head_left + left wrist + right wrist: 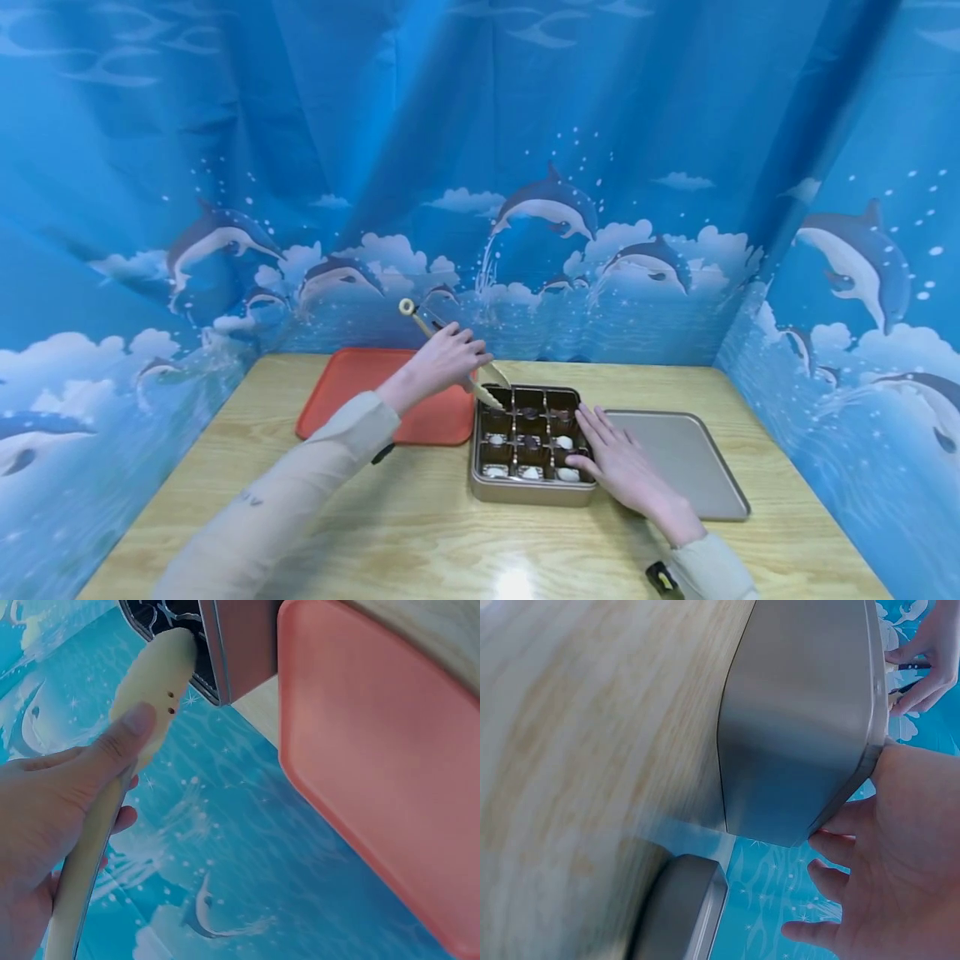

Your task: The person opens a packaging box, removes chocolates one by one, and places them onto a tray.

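Observation:
My left hand [446,358] grips a pair of cream tongs [154,679], thumb along one arm. The tongs' tips reach into the far left compartment of a metal tin [531,494]; whether anything is between them, I cannot tell. Dividers split the tin into several compartments, holding small dark pieces [530,442] and white pieces [564,442] that look like chocolates. My right hand [624,467] rests against the tin's right rim with fingers extended, holding nothing. In the right wrist view, the hand [900,855] lies along the tin's upper edge.
A red tray [348,392] lies on the wooden table [420,517] left of the tin. Right of the tin, a flat metal lid [678,467] lies partly behind my right hand. A blue dolphin-print curtain [450,167] encloses the back and sides.

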Demonstrator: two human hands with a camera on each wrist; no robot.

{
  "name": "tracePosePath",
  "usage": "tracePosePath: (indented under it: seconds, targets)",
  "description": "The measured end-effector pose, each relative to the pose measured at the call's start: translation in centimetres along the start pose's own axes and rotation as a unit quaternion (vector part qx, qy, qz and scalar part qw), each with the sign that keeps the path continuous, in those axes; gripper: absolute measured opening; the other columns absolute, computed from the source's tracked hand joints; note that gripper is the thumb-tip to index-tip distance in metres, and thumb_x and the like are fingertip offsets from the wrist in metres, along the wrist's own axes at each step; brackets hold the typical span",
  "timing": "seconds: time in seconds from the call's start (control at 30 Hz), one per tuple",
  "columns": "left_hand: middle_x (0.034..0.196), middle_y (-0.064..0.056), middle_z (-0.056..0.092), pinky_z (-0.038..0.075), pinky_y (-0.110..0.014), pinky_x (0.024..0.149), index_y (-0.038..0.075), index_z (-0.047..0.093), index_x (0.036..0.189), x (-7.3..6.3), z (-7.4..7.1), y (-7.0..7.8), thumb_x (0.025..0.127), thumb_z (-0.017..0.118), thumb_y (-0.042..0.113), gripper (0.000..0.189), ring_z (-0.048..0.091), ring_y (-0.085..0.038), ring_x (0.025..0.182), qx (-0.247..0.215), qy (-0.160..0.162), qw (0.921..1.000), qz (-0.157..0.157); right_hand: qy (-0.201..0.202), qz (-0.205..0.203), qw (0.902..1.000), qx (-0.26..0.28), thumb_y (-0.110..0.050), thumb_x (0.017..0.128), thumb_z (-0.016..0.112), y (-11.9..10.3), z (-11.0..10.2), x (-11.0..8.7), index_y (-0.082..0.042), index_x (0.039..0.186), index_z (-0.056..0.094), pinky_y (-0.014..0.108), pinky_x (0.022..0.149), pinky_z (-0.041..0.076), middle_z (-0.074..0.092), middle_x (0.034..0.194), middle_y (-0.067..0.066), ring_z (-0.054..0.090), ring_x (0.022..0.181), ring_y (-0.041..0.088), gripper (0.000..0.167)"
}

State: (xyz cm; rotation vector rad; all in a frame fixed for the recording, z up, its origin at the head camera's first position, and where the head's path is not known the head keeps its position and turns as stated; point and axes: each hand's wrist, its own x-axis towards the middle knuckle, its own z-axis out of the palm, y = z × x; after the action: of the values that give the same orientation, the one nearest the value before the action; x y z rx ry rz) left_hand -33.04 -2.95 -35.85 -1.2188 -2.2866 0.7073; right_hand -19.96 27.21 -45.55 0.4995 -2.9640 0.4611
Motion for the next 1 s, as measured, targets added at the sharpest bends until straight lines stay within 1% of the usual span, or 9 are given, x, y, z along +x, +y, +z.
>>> tracePosePath:
  seconds: [0.13, 0.23, 0.37, 0.47, 0.6, 0.8, 0.9, 1.0]
  targets:
    - [0.113, 0.011, 0.068, 0.042, -0.032, 0.087, 0.033, 0.070, 0.125, 1.2, -0.7, 0.5, 0.079, 0.077, 0.057, 0.053, 0.060, -0.015, 0.099, 0.032, -0.036, 0.9987, 0.012, -0.002, 0.002, 1.0000, 0.000, -0.052, 0.102, 0.051, 0.0, 0.0, 0.0, -0.001, 0.159, 0.025, 0.070, 0.113, 0.020, 0.016, 0.167, 0.013, 0.016, 0.153, 0.038, 0.080]
    - [0.115, 0.011, 0.069, 0.043, -0.034, 0.096, 0.033, 0.072, 0.122, 2.1, -1.2, 0.9, 0.082, 0.079, 0.048, 0.043, 0.061, -0.016, 0.106, 0.048, -0.062, 0.9968, 0.017, -0.001, 0.002, 1.0000, -0.002, -0.052, 0.102, 0.051, 0.0, 0.0, 0.1, -0.001, 0.159, 0.025, 0.070, 0.113, 0.020, 0.015, 0.167, 0.013, 0.016, 0.153, 0.038, 0.080]
    - [0.118, 0.010, 0.070, 0.039, -0.037, 0.108, 0.031, 0.075, 0.117, 3.3, -1.7, 1.5, 0.084, 0.082, 0.040, 0.035, 0.061, -0.016, 0.115, 0.052, -0.094, 0.9939, 0.024, 0.001, 0.000, 1.0000, -0.005, -0.052, 0.102, 0.051, 0.1, 0.1, 0.2, -0.002, 0.159, 0.025, 0.069, 0.113, 0.021, 0.016, 0.167, 0.013, 0.017, 0.153, 0.037, 0.080]
    - [0.120, 0.011, 0.070, 0.035, -0.039, 0.113, 0.030, 0.076, 0.113, 4.0, -1.8, 1.9, 0.087, 0.080, 0.037, 0.028, 0.061, -0.016, 0.119, 0.056, -0.111, 0.9916, 0.034, 0.001, -0.001, 1.0000, -0.007, -0.052, 0.102, 0.051, 0.1, 0.2, 0.2, -0.002, 0.159, 0.025, 0.069, 0.113, 0.021, 0.016, 0.167, 0.013, 0.017, 0.153, 0.037, 0.080]
    - [0.117, 0.012, 0.071, 0.035, -0.038, 0.114, 0.029, 0.078, 0.108, 4.7, -1.8, 2.5, 0.091, 0.076, 0.028, 0.016, 0.062, -0.014, 0.115, 0.062, -0.117, 0.9901, 0.046, 0.000, 0.000, 1.0000, -0.004, -0.051, 0.102, 0.052, 0.1, 0.2, 0.1, -0.002, 0.159, 0.025, 0.069, 0.113, 0.021, 0.016, 0.166, 0.013, 0.017, 0.153, 0.038, 0.079]
    - [0.117, 0.013, 0.071, 0.035, -0.039, 0.112, 0.029, 0.077, 0.110, 5.2, -1.3, 3.1, 0.089, 0.079, 0.033, 0.021, 0.062, -0.015, 0.115, 0.069, -0.142, 0.9859, 0.058, -0.005, 0.000, 1.0000, 0.001, -0.050, 0.102, 0.052, -0.2, 0.1, 0.1, -0.002, 0.159, 0.025, 0.070, 0.113, 0.020, 0.015, 0.167, 0.013, 0.016, 0.153, 0.037, 0.079]
    - [0.116, 0.013, 0.071, 0.035, -0.039, 0.113, 0.029, 0.078, 0.108, 5.1, -1.1, 3.2, 0.089, 0.078, 0.031, 0.019, 0.062, -0.015, 0.115, 0.064, -0.137, 0.9874, 0.048, -0.002, 0.001, 1.0000, 0.002, -0.049, 0.102, 0.053, -0.2, 0.1, 0.0, -0.001, 0.159, 0.025, 0.070, 0.113, 0.020, 0.015, 0.167, 0.013, 0.016, 0.153, 0.037, 0.079]
    - [0.112, 0.012, 0.072, 0.038, -0.038, 0.110, 0.028, 0.079, 0.103, 4.9, -1.1, 3.3, 0.092, 0.076, 0.026, 0.012, 0.064, -0.014, 0.111, 0.057, -0.122, 0.9904, 0.033, 0.002, 0.000, 1.0000, 0.000, -0.048, 0.102, 0.053, -0.1, 0.2, 0.0, -0.001, 0.158, 0.025, 0.070, 0.113, 0.020, 0.016, 0.166, 0.013, 0.017, 0.153, 0.037, 0.079]
